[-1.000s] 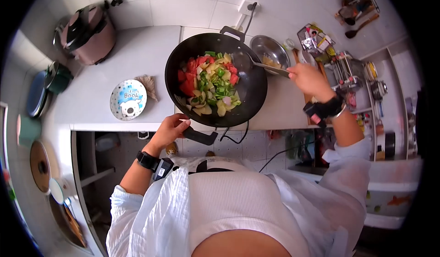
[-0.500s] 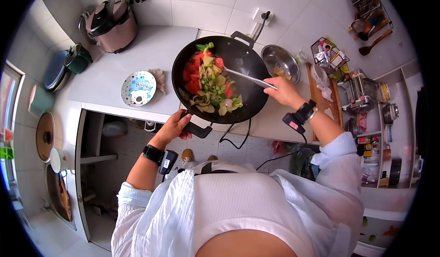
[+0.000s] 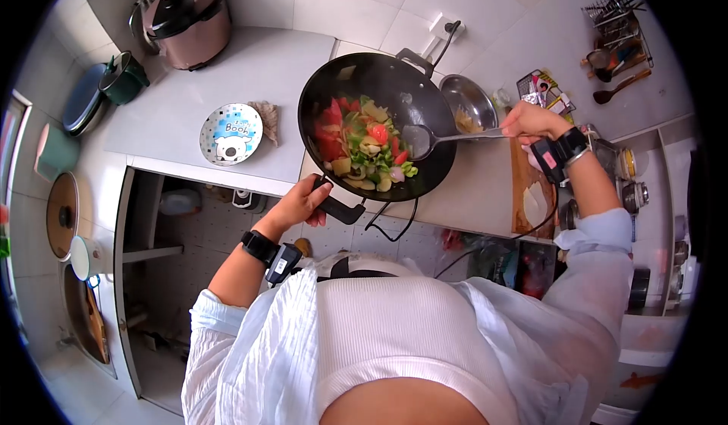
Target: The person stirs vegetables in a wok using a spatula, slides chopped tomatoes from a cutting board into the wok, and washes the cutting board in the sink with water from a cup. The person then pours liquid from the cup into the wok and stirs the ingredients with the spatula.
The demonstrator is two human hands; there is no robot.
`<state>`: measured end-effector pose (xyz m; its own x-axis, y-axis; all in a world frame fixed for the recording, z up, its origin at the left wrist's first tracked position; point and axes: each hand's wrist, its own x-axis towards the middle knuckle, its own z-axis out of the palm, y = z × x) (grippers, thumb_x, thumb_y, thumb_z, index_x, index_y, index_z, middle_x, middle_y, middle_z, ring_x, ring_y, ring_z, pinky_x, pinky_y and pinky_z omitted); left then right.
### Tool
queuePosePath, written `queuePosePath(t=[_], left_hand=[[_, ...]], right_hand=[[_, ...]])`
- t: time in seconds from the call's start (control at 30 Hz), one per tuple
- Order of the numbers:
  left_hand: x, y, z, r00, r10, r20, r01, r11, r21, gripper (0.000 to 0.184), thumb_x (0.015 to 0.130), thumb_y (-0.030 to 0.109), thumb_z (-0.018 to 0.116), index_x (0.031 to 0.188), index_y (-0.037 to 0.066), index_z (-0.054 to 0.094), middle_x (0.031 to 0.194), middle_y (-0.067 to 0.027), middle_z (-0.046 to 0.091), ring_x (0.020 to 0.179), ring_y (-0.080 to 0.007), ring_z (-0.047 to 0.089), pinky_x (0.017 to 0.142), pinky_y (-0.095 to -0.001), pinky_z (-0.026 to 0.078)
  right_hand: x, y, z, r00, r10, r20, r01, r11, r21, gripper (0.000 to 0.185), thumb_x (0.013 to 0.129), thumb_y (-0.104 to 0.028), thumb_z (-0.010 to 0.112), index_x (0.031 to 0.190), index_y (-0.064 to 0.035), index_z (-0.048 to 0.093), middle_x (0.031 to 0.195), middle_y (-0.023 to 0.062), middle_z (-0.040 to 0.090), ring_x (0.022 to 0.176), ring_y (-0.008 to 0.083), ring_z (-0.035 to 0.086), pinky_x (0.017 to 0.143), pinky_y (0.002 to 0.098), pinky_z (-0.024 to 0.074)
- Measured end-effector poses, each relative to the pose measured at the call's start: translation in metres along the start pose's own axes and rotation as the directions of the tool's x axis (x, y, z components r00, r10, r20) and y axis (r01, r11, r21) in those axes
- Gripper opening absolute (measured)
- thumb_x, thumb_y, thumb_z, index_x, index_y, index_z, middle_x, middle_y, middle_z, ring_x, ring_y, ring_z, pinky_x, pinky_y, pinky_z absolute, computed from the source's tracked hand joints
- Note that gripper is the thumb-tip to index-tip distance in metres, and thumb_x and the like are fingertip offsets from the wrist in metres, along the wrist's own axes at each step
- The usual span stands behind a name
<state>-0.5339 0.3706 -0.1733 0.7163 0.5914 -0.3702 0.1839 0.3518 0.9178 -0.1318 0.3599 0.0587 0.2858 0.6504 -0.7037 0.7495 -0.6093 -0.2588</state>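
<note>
My left hand (image 3: pixel 302 201) is closed round the near handle (image 3: pixel 341 211) of a black wok (image 3: pixel 417 95). In the wok lie cut vegetables (image 3: pixel 369 148): red tomato pieces, pale slices and chopped green bits, heaped toward the left and front. My right hand (image 3: pixel 528 124) grips the end of a metal spatula (image 3: pixel 447 138), which reaches in over the wok's right rim. The spatula's broad blade rests inside the wok at the right edge of the food. Both wrists wear black straps with small devices.
A white-and-blue plate (image 3: pixel 231 134) sits on the counter to the left, beside a brown cloth (image 3: pixel 265 122). Behind it stands a rice cooker (image 3: pixel 189 27). A steel bowl (image 3: pixel 470 106) and a wooden cutting board (image 3: pixel 531 205) are on the right. A cable (image 3: pixel 390 232) hangs below the wok.
My right hand has drawn the spatula back to the right, baring its blade. The food has shifted and mixed. My left hand stays on the wok handle. The view has moved slightly.
</note>
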Motion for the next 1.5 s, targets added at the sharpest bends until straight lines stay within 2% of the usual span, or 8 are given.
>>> queuePosePath(t=[0.27,0.4,0.67,0.77,1.03,1.3,1.4,1.5], left_hand=[[0.001,-0.003,-0.001,0.999,0.02,0.04,-0.019,1.0,-0.013,0.03,0.094,0.031,0.045,0.091,0.002,0.043,0.061,-0.0059,0.055,0.047,-0.0113,0.056,0.04,-0.0225,0.044],[-0.004,0.0,-0.002,0.999,-0.049,0.021,0.05,0.997,-0.061,0.032,0.094,0.031,0.047,0.106,0.002,0.047,0.067,-0.0046,0.056,0.052,-0.0087,0.056,0.045,-0.0197,0.044],[-0.013,-0.005,-0.009,0.995,-0.085,0.059,0.096,0.973,-0.208,0.031,0.088,0.033,0.057,0.095,0.003,0.056,0.07,-0.006,0.064,0.053,-0.0068,0.056,0.051,-0.0173,0.045],[-0.014,-0.002,-0.007,0.994,-0.095,0.053,0.103,0.977,-0.188,0.031,0.089,0.034,0.056,0.093,0.003,0.056,0.069,-0.0063,0.064,0.053,-0.0066,0.056,0.051,-0.0177,0.045],[-0.015,-0.001,-0.004,0.991,-0.127,0.049,0.134,0.973,-0.187,0.03,0.09,0.034,0.053,0.093,0.004,0.056,0.069,-0.0073,0.065,0.053,-0.008,0.057,0.051,-0.0186,0.045],[-0.016,0.002,-0.003,0.985,-0.168,0.027,0.17,0.974,-0.149,0.032,0.091,0.036,0.052,0.092,0.004,0.055,0.07,-0.0081,0.065,0.054,-0.0091,0.057,0.051,-0.0197,0.045],[-0.017,0.004,-0.002,0.986,-0.164,0.021,0.165,0.975,-0.146,0.031,0.091,0.036,0.051,0.091,0.005,0.055,0.07,-0.0082,0.065,0.053,-0.0094,0.057,0.051,-0.02,0.045],[-0.018,0.005,0.0,0.987,-0.158,0.018,0.159,0.975,-0.156,0.032,0.091,0.036,0.05,0.092,0.005,0.055,0.071,-0.0084,0.065,0.053,-0.0094,0.056,0.051,-0.0203,0.045]], right_hand=[[0.062,0.031,0.088,0.958,-0.284,-0.048,0.284,0.9,0.331,0.022,0.082,-0.015,0.062,0.098,-0.0004,0.065,0.055,-0.001,0.052,0.041,0.0029,0.04,0.036,0.02,0.0264],[-0.002,-0.002,0.129,0.538,-0.774,-0.334,0.599,0.63,-0.494,0.024,0.08,-0.014,0.06,0.102,-0.005,0.062,0.07,0.0177,0.062,0.061,0.0318,0.06,0.057,0.0397,0.0461],[-0.037,0.022,0.045,0.636,-0.71,-0.303,0.314,0.597,-0.738,0.02,0.079,-0.018,0.061,0.092,-0.0044,0.064,0.067,0.0177,0.061,0.06,0.0298,0.061,0.055,0.04,0.0465],[-0.018,0.0,0.004,0.999,-0.018,-0.032,0.012,0.981,-0.192,0.013,0.078,-0.008,0.06,0.08,0.0046,0.062,0.052,0.0041,0.052,0.043,0.0103,0.05,0.039,0.0245,0.0377],[-0.003,-0.002,0.113,0.979,-0.029,0.203,-0.054,0.919,0.392,0.013,0.082,-0.014,0.061,0.086,-0.0022,0.061,0.052,-0.0008,0.047,0.036,0.0022,0.035,0.031,0.019,0.0231],[-0.002,0.021,0.173,0.896,-0.253,0.366,-0.336,0.154,0.929,0.029,0.093,-0.021,0.045,0.112,0.0009,0.049,0.054,-0.0071,0.032,0.037,0.0004,0.025,0.032,0.0157,0.0212],[-0.013,0.05,0.154,0.834,-0.349,0.428,-0.425,0.091,0.901,0.032,0.095,-0.022,0.039,0.116,-0.0001,0.048,0.054,-0.0078,0.032,0.037,0.0005,0.025,0.032,0.0157,0.0219],[-0.036,0.06,0.107,0.888,-0.244,0.389,-0.244,0.468,0.85,0.03,0.092,-0.017,0.044,0.117,0.0002,0.048,0.053,-0.005,0.036,0.035,0.0012,0.026,0.029,0.0172,0.0191]])
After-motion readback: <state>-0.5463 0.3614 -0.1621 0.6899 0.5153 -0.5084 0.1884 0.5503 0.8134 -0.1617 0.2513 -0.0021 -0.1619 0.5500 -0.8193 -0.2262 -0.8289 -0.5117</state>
